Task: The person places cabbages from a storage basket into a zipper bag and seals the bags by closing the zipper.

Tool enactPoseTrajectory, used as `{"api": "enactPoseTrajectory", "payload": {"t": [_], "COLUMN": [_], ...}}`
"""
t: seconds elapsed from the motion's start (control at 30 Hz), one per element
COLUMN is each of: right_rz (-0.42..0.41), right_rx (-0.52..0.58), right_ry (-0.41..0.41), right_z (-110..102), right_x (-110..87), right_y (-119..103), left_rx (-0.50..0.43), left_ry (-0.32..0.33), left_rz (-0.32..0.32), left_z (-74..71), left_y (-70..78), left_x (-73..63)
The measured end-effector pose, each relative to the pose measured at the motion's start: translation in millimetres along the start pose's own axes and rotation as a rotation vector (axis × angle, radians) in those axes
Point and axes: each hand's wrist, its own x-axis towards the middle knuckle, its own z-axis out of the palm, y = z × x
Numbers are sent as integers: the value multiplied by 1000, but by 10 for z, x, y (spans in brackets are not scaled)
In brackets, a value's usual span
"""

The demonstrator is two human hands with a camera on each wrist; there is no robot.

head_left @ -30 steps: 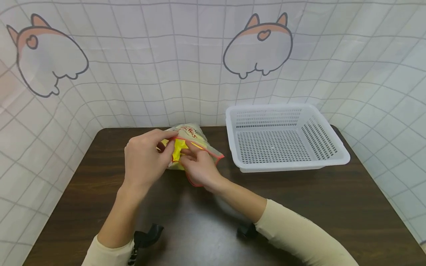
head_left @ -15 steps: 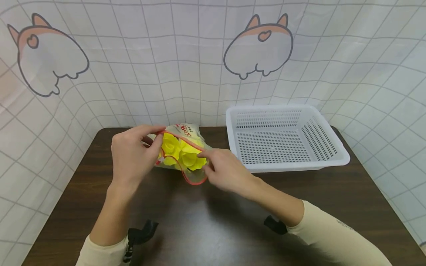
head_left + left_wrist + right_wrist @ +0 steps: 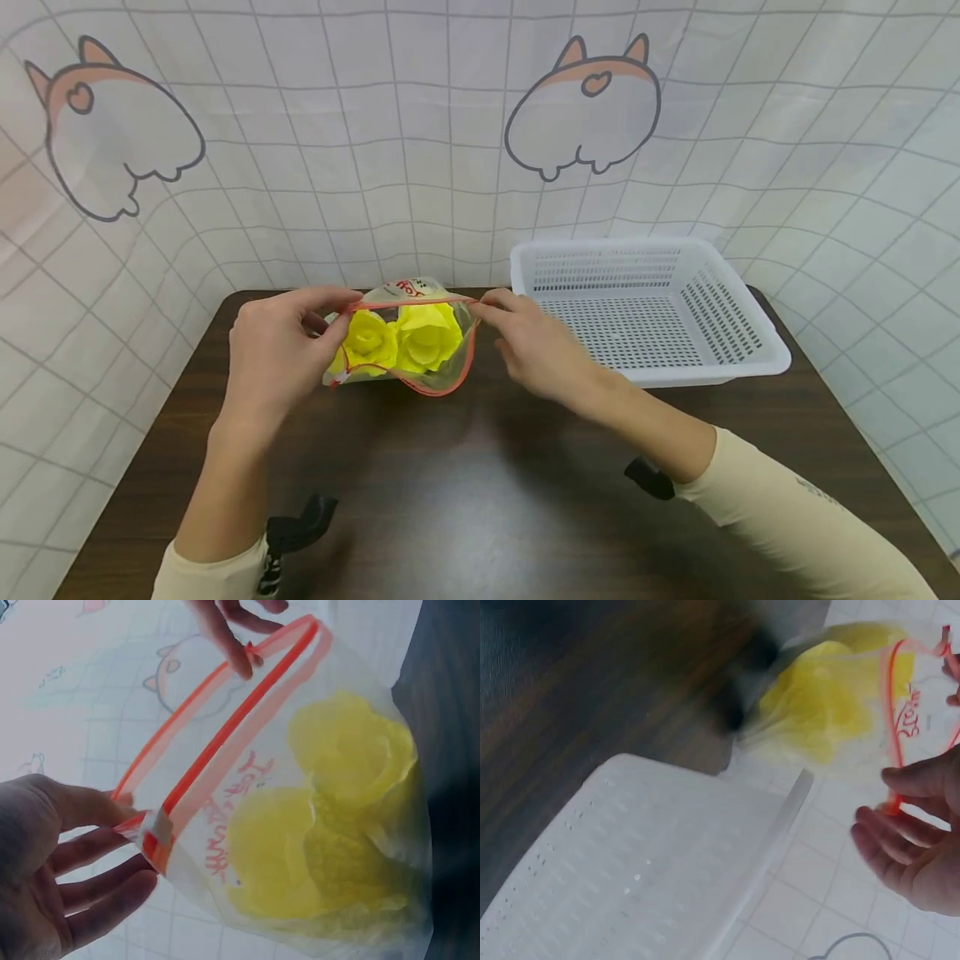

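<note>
A clear zip bag (image 3: 457,367) with a red zip edge and red lettering stands at the back of the table, its mouth spread wide toward me. Inside sit yellow, ruffled pieces like artificial flowers (image 3: 426,337). My left hand (image 3: 277,346) pinches the bag's left corner, beside the white zip slider (image 3: 157,827). At the opposite end of the mouth, my right hand (image 3: 543,350) holds the red rim between thumb and fingers. In the left wrist view the yellow pieces (image 3: 289,855) show through the clear side.
A white perforated plastic basket (image 3: 630,377) stands at the back right, just past the right hand. The dark wood table (image 3: 465,508) ends at a white grid-patterned cloth (image 3: 375,167). Black camera mounts (image 3: 300,527) hang at both wrists.
The right hand has come out of the bag's mouth and moved right to the rim. The left hand has shifted left, and the mouth has widened, exposing the yellow pieces.
</note>
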Motion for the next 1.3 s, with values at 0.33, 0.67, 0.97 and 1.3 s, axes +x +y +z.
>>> {"api": "enactPoseTrajectory", "payload": {"t": [0.33, 0.67, 0.97, 1.3], "right_rz": [-95, -54, 72, 193], "right_rx": [39, 206, 426, 558], "right_ry": [202, 308, 263, 217], "right_z": [-72, -214, -397, -624], "right_x": [227, 434, 486, 498], "right_y": [97, 209, 145, 177], "left_rx": [67, 62, -95, -336], "left_ry": [-177, -201, -86, -30], "left_rz": [-67, -132, -213, -150], "left_z": [-159, -293, -314, -355], "left_y": [-68, -254, -282, -315], "left_x": [-97, -212, -219, -183]}}
